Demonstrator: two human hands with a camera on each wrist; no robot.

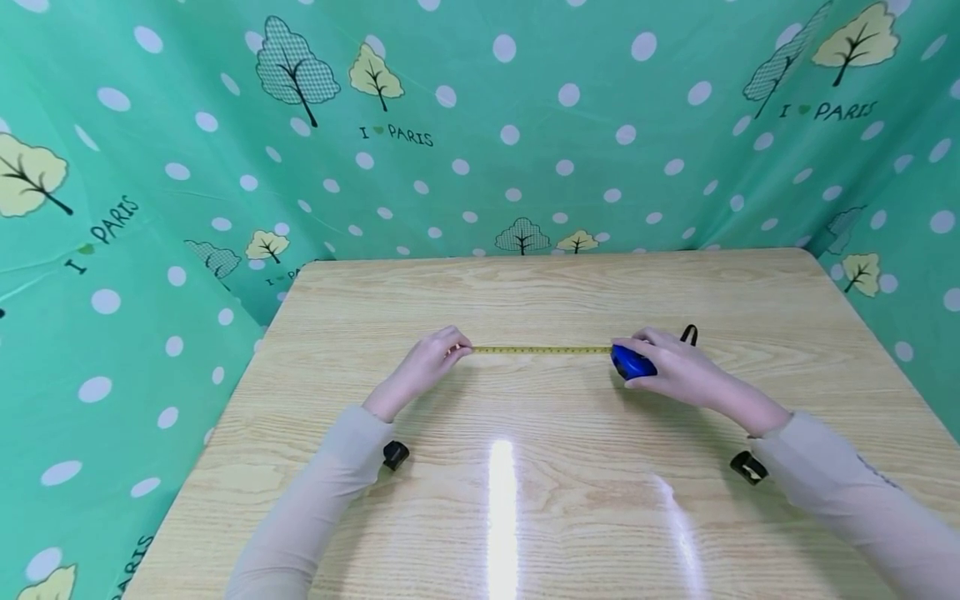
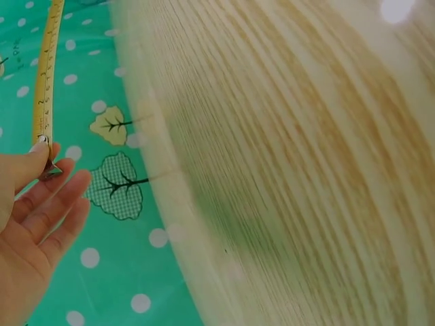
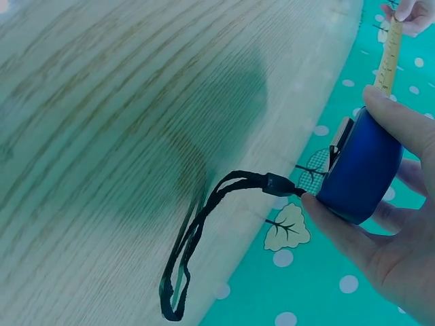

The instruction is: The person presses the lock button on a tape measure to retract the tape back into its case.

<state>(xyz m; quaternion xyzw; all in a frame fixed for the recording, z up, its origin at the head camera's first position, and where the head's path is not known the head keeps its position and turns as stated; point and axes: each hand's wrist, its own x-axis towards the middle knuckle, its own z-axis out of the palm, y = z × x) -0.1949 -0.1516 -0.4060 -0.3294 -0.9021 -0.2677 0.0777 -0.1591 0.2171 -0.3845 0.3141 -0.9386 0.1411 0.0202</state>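
The right hand [image 1: 678,367] covers most of the tape measure [image 1: 632,363] in the head view, so only a blue sliver of its case shows; the right wrist view shows a rounded blue case with a dark mouth where the blade leaves it. The blade's markings are too small to read in any view. The left wrist view cuts the left hand [image 1: 431,360] off at the frame edge, and the surface [image 1: 525,500] there is blurred.

The yellow blade [image 1: 543,350] runs straight between the two hands, just over the middle of the wooden surface. The left hand pinches the blade's metal end tip [image 2: 46,163] between thumb and fingers. The right hand grips the case, fingers curled round it. A black wrist strap [image 3: 204,231] hangs from the case and loops down onto the surface.

A green dotted cloth [image 1: 480,150] with trees walls the surface in.
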